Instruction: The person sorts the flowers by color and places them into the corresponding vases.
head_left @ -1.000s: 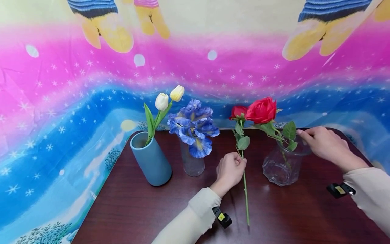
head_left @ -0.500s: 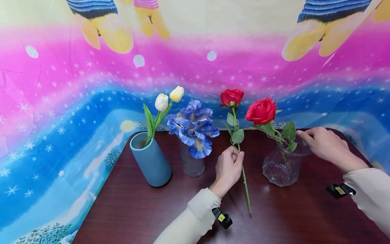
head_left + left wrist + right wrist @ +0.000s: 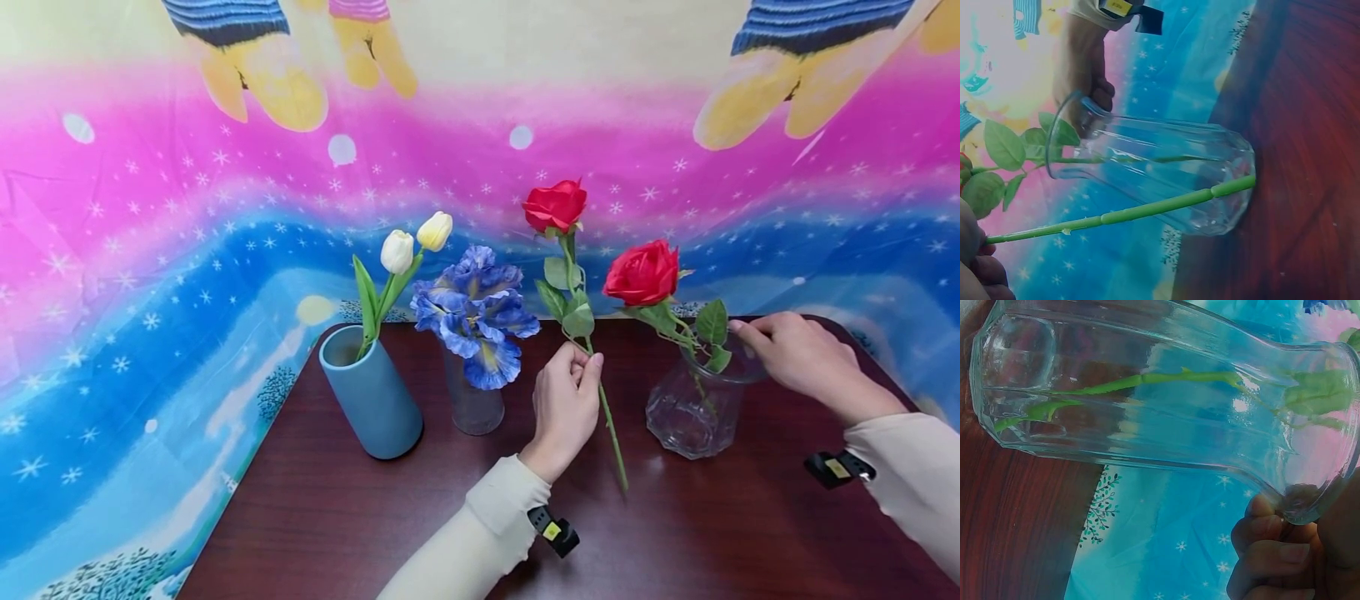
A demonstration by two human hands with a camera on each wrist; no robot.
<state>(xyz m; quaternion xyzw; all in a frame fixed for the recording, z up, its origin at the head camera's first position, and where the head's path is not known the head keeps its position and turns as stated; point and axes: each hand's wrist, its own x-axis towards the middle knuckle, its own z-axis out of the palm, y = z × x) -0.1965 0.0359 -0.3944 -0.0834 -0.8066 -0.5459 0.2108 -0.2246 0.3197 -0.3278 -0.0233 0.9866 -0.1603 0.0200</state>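
Note:
My left hand (image 3: 566, 408) pinches the green stem of a red rose (image 3: 555, 207) just below its leaves. The bloom leans up and left, while the stem's lower end (image 3: 621, 471) slants down to the right; in the left wrist view this stem (image 3: 1147, 209) passes in front of the glass. My right hand (image 3: 806, 354) grips the flared rim of a clear glass vase (image 3: 693, 417), thumb at the lip and fingers beneath it, as the right wrist view shows. Another red rose (image 3: 642, 273) stands in that vase, tilted left, its stem (image 3: 1147, 380) visible through the glass.
A blue-grey vase (image 3: 375, 400) with white and pale-yellow tulips (image 3: 398, 252) stands at the left. Beside it a slim clear vase (image 3: 477, 407) holds a blue iris-like flower (image 3: 480, 321). A colourful printed cloth (image 3: 450, 158) hangs behind the dark wooden table (image 3: 337, 517).
The left hand has raised the rose and tipped its bloom up and to the left, the stem end rising and swinging right. The right hand and its vase have not moved.

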